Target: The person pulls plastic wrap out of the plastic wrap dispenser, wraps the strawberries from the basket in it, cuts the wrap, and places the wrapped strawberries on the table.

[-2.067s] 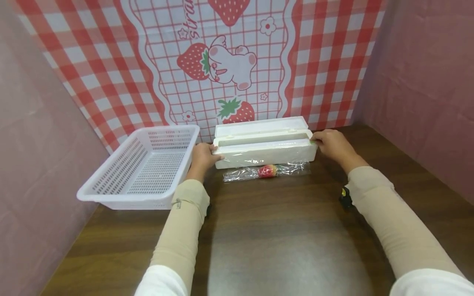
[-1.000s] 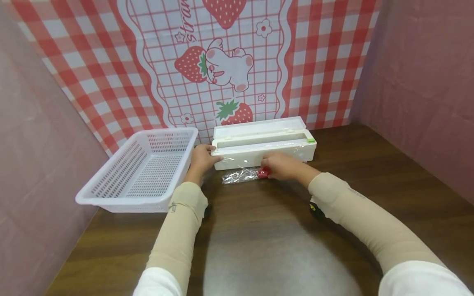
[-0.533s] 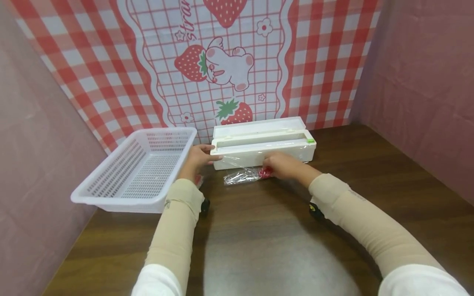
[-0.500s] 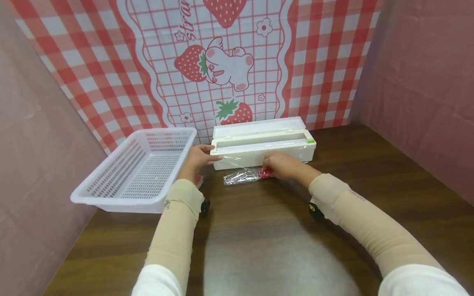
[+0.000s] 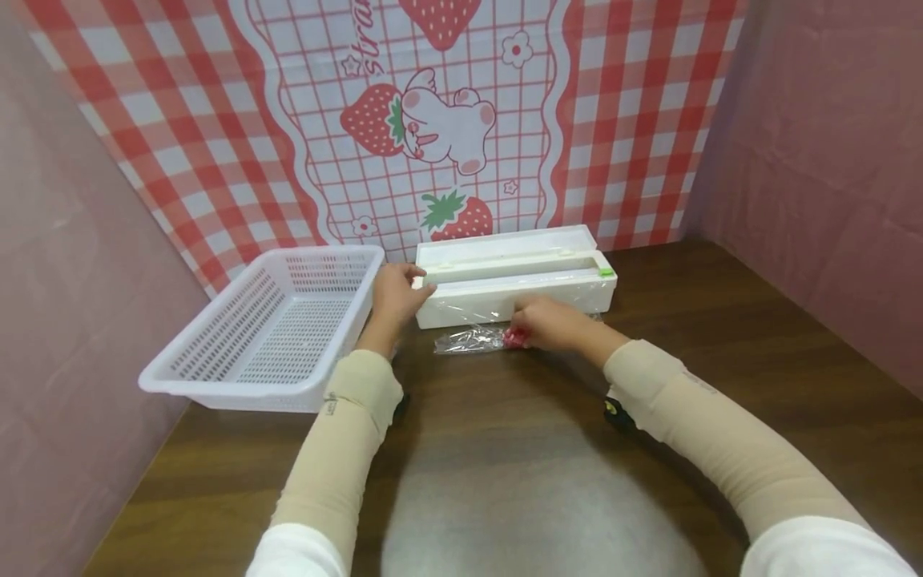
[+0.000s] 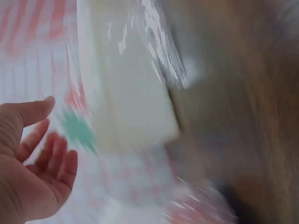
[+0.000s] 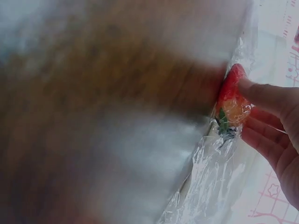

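A white cling film dispenser stands with its lid up against the back cloth, and clear film hangs down its front. A green slider sits at its right end. My left hand is at the dispenser's left end; the left wrist view shows its fingers loosely bent, holding nothing. In front of the dispenser lies a strawberry wrapped in clear film. My right hand pinches this strawberry between thumb and fingers, partly covering it in the head view.
A white perforated plastic basket stands left of the dispenser. Beside my left wrist lies another film-wrapped reddish thing, blurred. A red checked cloth hangs behind the wooden table, with pink cloth walls at both sides.
My right hand has moved from the dispenser's right end to the strawberry and taken hold of it. My left hand has risen slightly at the left end.
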